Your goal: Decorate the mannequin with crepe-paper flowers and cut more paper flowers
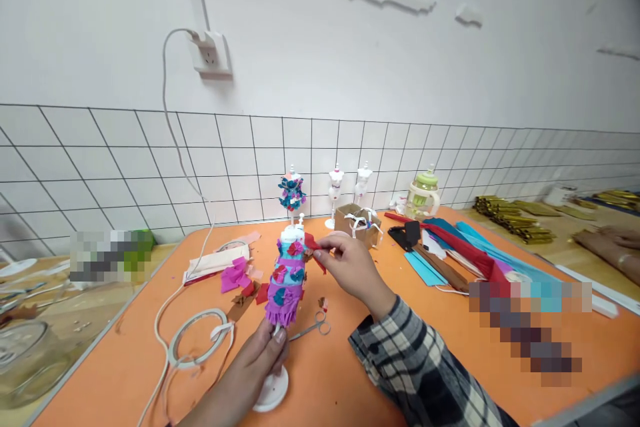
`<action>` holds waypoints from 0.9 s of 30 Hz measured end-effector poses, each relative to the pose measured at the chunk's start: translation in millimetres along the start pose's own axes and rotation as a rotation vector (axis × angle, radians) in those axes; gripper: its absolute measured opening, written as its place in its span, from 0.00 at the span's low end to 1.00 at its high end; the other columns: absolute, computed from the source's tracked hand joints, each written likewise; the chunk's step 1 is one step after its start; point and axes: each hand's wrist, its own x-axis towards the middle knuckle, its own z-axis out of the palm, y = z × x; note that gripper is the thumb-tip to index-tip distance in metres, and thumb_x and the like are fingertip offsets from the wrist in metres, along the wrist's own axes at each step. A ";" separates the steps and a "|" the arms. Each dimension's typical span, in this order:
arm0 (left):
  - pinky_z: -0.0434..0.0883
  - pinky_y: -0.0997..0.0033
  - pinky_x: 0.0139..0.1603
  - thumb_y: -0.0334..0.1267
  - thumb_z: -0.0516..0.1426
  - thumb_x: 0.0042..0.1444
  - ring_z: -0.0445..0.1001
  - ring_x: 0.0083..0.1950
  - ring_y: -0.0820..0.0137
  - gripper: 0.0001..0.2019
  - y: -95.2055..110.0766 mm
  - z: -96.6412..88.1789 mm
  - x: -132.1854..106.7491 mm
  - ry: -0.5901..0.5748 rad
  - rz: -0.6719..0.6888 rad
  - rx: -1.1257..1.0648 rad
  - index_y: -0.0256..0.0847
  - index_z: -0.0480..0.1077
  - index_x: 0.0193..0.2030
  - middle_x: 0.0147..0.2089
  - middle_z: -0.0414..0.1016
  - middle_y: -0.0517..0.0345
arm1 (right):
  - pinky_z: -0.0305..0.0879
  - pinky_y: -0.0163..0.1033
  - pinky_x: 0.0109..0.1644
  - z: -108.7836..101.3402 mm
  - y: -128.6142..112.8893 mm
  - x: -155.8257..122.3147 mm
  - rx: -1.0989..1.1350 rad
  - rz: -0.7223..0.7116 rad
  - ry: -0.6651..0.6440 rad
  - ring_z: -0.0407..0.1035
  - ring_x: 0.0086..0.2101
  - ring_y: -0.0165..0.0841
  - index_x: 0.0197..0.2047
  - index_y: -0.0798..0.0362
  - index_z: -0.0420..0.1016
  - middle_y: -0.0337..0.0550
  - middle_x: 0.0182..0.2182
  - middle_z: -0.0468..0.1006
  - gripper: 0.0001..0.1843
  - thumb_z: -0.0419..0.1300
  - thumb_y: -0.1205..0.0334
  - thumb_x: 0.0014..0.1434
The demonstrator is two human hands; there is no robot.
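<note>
My left hand (265, 350) is wrapped round the thin stand of a small mannequin (287, 280), just below its skirt. It wears a layered dress of purple and light blue crepe paper with red and teal paper flowers. Its white round base (273, 390) shows under my hand, and the figure leans slightly. My right hand (345, 263) pinches a piece of red crepe paper (314, 243) close to the mannequin's upper side. Small scissors (315, 327) lie on the orange table just right of the skirt.
Behind stand a decorated mannequin (293, 193), two white mannequins (336, 187) and a cardboard box (350, 220). A green-lidded bottle (424, 193) is at the back right, near coloured paper strips (465, 250). A tape roll (175, 340), a white cable (163, 313) and purple scraps (235, 275) lie left.
</note>
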 end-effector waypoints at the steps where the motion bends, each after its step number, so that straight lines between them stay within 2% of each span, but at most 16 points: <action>1: 0.58 0.72 0.26 0.70 0.54 0.57 0.54 0.25 0.73 0.29 -0.3 -1.6 0.5 -0.007 0.004 0.022 0.43 0.61 0.28 0.25 0.60 0.65 | 0.62 0.38 0.38 -4.5 -0.9 -0.7 -0.031 -0.019 -0.007 0.70 0.34 0.32 0.40 0.51 0.83 0.41 0.34 0.81 0.09 0.60 0.62 0.64; 4: 0.57 0.72 0.25 0.69 0.53 0.58 0.55 0.24 0.73 0.28 -4.4 -3.8 3.8 -0.007 0.003 0.073 0.43 0.61 0.29 0.25 0.62 0.65 | 0.63 0.39 0.41 -18.9 -2.3 -3.8 -0.168 -0.079 -0.038 0.72 0.38 0.34 0.41 0.50 0.84 0.42 0.36 0.82 0.12 0.57 0.62 0.67; 6: 0.58 0.72 0.25 0.67 0.53 0.59 0.57 0.24 0.72 0.27 -7.2 -4.0 6.9 0.015 0.007 0.098 0.42 0.64 0.31 0.25 0.64 0.64 | 0.64 0.40 0.43 -26.5 0.5 -3.6 -0.272 -0.091 0.005 0.73 0.40 0.36 0.43 0.49 0.83 0.43 0.37 0.82 0.12 0.56 0.62 0.67; 9: 0.62 0.71 0.29 0.65 0.55 0.59 0.64 0.27 0.67 0.26 -6.1 -6.5 11.1 0.096 0.049 0.199 0.42 0.68 0.30 0.25 0.67 0.61 | 0.64 0.42 0.43 -31.2 15.1 1.7 -0.497 -0.024 0.061 0.74 0.42 0.39 0.48 0.49 0.81 0.47 0.41 0.82 0.15 0.54 0.64 0.68; 11: 0.64 0.69 0.33 0.65 0.56 0.57 0.68 0.30 0.63 0.26 -2.2 -11.4 12.9 0.182 0.068 0.311 0.42 0.70 0.27 0.25 0.70 0.59 | 0.64 0.43 0.44 -28.9 31.6 5.5 -0.656 0.091 -0.002 0.74 0.44 0.41 0.52 0.51 0.79 0.52 0.45 0.80 0.17 0.52 0.68 0.67; 14: 0.67 0.66 0.35 0.65 0.56 0.55 0.72 0.31 0.59 0.25 3.0 -21.2 13.8 0.293 0.066 0.398 0.43 0.73 0.27 0.26 0.75 0.56 | 0.65 0.43 0.43 -16.0 59.1 2.8 -0.690 0.187 -0.071 0.74 0.44 0.43 0.57 0.56 0.76 0.58 0.46 0.80 0.23 0.52 0.76 0.62; 16: 0.68 0.65 0.36 0.65 0.56 0.56 0.75 0.31 0.58 0.25 4.3 -25.6 13.4 0.319 0.073 0.406 0.44 0.75 0.28 0.28 0.78 0.54 | 0.65 0.42 0.46 -2.2 74.5 -5.9 -0.681 0.208 -0.085 0.73 0.49 0.43 0.62 0.56 0.71 0.60 0.55 0.75 0.27 0.50 0.77 0.63; 17: 0.69 0.65 0.35 0.65 0.56 0.56 0.75 0.31 0.58 0.25 4.5 -26.2 13.1 0.320 0.078 0.397 0.44 0.76 0.28 0.28 0.79 0.53 | 0.64 0.42 0.49 5.3 80.5 -11.5 -0.665 0.203 -0.104 0.71 0.52 0.42 0.62 0.54 0.72 0.58 0.56 0.75 0.25 0.49 0.75 0.64; 19: 0.68 0.66 0.31 0.66 0.56 0.56 0.74 0.28 0.61 0.26 4.4 -23.9 12.2 0.306 0.077 0.347 0.43 0.76 0.31 0.27 0.78 0.53 | 0.63 0.40 0.54 20.0 89.3 -22.9 -0.609 0.179 -0.181 0.70 0.53 0.40 0.57 0.52 0.77 0.52 0.51 0.78 0.19 0.52 0.68 0.67; 21: 0.68 0.67 0.28 0.67 0.55 0.56 0.72 0.24 0.63 0.27 3.6 -18.2 11.1 0.258 0.067 0.224 0.42 0.75 0.36 0.23 0.75 0.57 | 0.63 0.38 0.53 32.0 94.6 -32.0 -0.545 0.168 -0.271 0.72 0.50 0.37 0.54 0.50 0.80 0.48 0.47 0.81 0.17 0.53 0.62 0.68; 24: 0.71 0.67 0.29 0.66 0.54 0.59 0.64 0.18 0.68 0.28 0.9 -10.3 9.3 0.187 0.061 -0.039 0.40 0.71 0.45 0.16 0.66 0.66 | 0.64 0.37 0.48 43.0 98.6 -38.5 -0.472 0.180 -0.364 0.74 0.46 0.37 0.48 0.49 0.83 0.46 0.44 0.81 0.14 0.58 0.57 0.65; 27: 0.72 0.66 0.31 0.65 0.56 0.59 0.59 0.15 0.72 0.26 -1.4 -9.4 8.5 0.181 0.076 -0.165 0.41 0.68 0.45 0.14 0.64 0.71 | 0.63 0.37 0.46 47.6 101.8 -39.5 -0.409 0.206 -0.390 0.74 0.45 0.37 0.44 0.49 0.84 0.46 0.44 0.80 0.12 0.63 0.58 0.59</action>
